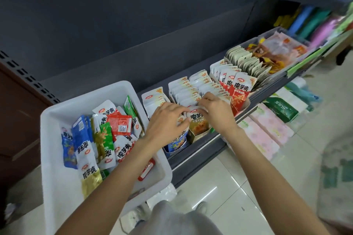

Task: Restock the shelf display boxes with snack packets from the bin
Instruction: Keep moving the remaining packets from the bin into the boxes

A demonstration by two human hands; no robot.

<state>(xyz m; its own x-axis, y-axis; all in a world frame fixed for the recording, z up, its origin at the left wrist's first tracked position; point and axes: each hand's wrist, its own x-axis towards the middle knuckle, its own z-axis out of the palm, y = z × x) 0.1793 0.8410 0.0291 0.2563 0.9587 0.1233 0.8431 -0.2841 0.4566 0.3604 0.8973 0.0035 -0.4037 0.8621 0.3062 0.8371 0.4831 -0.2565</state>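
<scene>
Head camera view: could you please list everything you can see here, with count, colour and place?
bin: one, white, left of the shelf, holding loose mixed snack packets
display boxes: several in a row on the dark shelf, packed with upright packets
gold-fronted packet: one, at the front of the middle box, under both hands
red packets: a row, right of the hands
tissue packs: several, pink and green, lower shelf
left hand: fingers on the packet tops
right hand: fingers on the packet tops

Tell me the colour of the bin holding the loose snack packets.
White: the plastic bin shows clearly in the head view.
</scene>
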